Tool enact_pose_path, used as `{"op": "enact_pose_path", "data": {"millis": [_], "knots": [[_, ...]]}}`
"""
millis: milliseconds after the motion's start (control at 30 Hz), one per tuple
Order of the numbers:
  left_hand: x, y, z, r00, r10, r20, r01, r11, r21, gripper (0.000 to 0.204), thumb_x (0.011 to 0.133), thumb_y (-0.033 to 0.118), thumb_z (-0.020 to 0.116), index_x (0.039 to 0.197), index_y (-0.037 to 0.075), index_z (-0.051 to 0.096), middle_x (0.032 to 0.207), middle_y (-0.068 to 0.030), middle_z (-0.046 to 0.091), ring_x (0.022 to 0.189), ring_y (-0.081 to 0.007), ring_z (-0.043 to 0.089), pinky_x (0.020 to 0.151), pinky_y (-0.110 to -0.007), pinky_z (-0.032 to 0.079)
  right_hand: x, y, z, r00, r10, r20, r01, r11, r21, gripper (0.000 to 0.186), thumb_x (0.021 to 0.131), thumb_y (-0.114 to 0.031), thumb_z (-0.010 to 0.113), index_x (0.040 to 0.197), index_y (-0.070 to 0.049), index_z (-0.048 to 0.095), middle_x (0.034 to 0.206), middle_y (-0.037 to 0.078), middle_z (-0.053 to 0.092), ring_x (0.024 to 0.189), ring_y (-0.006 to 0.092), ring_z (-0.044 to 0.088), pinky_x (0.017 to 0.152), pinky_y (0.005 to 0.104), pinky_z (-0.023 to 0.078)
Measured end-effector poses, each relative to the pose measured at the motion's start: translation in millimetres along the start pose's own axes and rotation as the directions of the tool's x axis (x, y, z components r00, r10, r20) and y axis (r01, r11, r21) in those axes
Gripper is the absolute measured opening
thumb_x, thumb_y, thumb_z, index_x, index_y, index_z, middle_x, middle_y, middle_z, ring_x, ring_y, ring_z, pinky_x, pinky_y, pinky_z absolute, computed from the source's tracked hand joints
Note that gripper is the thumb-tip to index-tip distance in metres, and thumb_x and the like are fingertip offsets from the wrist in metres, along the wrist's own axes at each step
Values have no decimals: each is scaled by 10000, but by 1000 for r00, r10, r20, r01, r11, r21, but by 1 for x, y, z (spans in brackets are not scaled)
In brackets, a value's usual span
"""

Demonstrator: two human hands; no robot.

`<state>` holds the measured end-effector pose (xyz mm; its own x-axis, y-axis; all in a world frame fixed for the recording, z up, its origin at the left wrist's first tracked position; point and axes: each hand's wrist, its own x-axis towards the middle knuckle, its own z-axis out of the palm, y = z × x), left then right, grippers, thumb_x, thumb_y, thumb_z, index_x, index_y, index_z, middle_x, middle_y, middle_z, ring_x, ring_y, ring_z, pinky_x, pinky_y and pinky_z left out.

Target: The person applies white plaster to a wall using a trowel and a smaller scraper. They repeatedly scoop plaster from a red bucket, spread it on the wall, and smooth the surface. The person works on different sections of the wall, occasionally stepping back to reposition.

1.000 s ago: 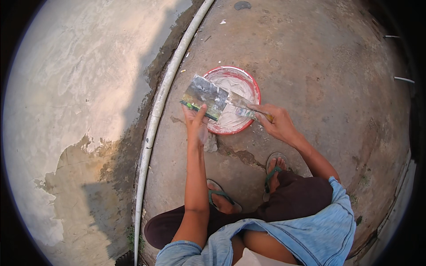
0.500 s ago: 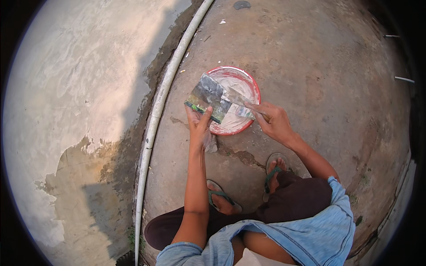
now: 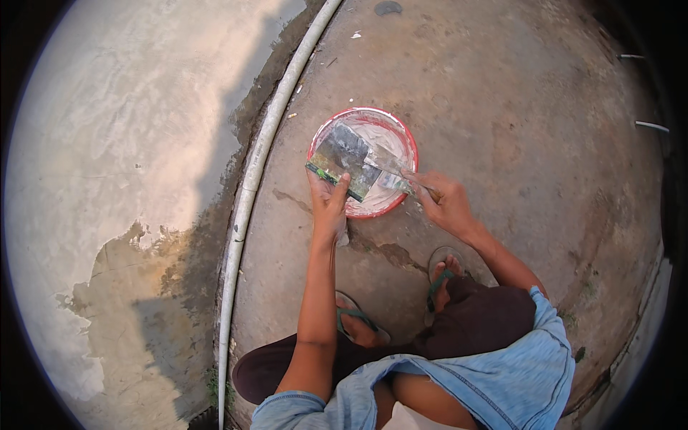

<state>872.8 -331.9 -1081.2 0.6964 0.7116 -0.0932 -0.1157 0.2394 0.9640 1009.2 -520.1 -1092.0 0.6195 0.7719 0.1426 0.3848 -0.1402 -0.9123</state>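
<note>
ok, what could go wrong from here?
1. Tipping: the left hand grips the dark plate near its lower edge, so pressure from the scraper in the right hand could tilt it.
2. Spill: the plate's left corner reaches about the red rim of the basin, so white paste sliding off there might miss it.
3. Pinch: the left thumb lies on the plate's face; a stray stroke might catch it.

Room beyond red basin (image 3: 415, 159) — pale pipe (image 3: 251, 179) bounds left, forearms (image 3: 321, 287) bar near side.
</note>
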Motion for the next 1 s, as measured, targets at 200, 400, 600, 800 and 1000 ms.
{"op": "enact_pose_path", "data": {"millis": [200, 400, 600, 800, 1000], "knots": [[2, -4, 4, 1000, 0, 17, -1, 999, 40, 680, 938, -28, 581, 1496, 56, 203, 1453, -157, 404, 1323, -245, 427, 1094, -382, 361, 3, 0, -3, 1000, -16, -25, 16, 1000, -22, 367, 855, -27, 633, 1207, -108, 698, 828, 165, 654, 636, 284, 594, 589, 345, 462], [5, 6, 6, 1000, -2, -6, 2, 1000, -29, 655, 935, -48, 564, 1493, 39, 230, 1454, -159, 418, 1318, -233, 430, 1099, -365, 344, 2, 4, -3, 999, -34, -15, 33, 998, -47, 359, 853, -33, 636, 1198, -112, 703, 830, 163, 656, 668, 285, 618, 616, 354, 479], [5, -3, 15, 995, 8, 104, -19, 995, 100, 661, 943, -47, 551, 1501, 39, 207, 1438, -150, 429, 1311, -224, 432, 1100, -365, 339, 5, 7, -8, 994, -42, -105, 45, 999, 23, 341, 864, -22, 623, 1183, -106, 710, 852, 153, 668, 689, 281, 637, 633, 355, 487], [19, -1, 53, 963, -22, 270, -32, 980, 194, 690, 954, -24, 538, 1510, -35, 129, 1408, -152, 452, 1274, -218, 450, 1083, -327, 341, -3, 9, -37, 982, 21, -188, -32, 998, -54, 342, 869, -15, 623, 1188, -106, 707, 844, 145, 674, 653, 232, 606, 638, 301, 480], [25, -40, 75, 895, -94, 437, -19, 969, 246, 708, 941, 48, 584, 1488, -115, 165, 1321, -163, 490, 1223, -188, 453, 1027, -275, 358, -4, 6, -64, 943, 161, -291, -189, 980, -68, 310, 892, -37, 633, 1189, -90, 704, 889, 145, 702, 687, 164, 602, 678, 276, 481]]}}
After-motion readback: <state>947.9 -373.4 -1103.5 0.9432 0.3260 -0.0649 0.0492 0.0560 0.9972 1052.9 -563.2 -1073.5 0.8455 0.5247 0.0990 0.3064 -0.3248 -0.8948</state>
